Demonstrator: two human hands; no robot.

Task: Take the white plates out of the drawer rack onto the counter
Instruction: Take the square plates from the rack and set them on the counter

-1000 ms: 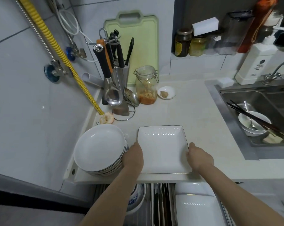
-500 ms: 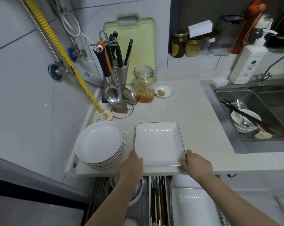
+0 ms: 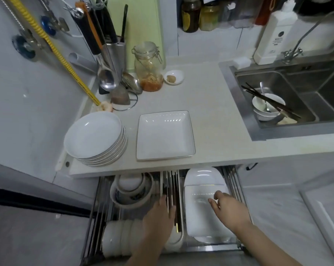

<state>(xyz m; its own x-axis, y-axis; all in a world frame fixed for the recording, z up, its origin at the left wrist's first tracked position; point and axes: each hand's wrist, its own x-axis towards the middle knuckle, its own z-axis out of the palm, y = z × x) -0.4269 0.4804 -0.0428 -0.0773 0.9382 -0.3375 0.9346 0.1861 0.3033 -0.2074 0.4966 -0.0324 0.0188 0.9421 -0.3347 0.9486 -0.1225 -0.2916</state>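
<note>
A white square plate (image 3: 165, 135) lies flat on the counter (image 3: 210, 112), beside a stack of several round white plates (image 3: 94, 138) at the counter's left end. Below the counter edge the drawer rack (image 3: 237, 191) stands pulled out. White square plates (image 3: 200, 217) lie in its right section. My right hand (image 3: 229, 210) hovers over them with fingers spread, holding nothing. My left hand (image 3: 160, 214) reaches over the middle cutlery slot (image 3: 171, 185), fingers straight and empty.
Patterned bowls (image 3: 131, 191) and a row of white bowls (image 3: 120, 235) fill the rack's left section. On the counter's back stand a utensil holder (image 3: 112, 52), a glass jar (image 3: 148, 68) and a small dish (image 3: 173, 77). A sink (image 3: 289, 96) with dirty bowls lies right.
Both hands have let go of the square plate, which now rests on the counter, and have dropped down into the open drawer. The view has tilted downward.
</note>
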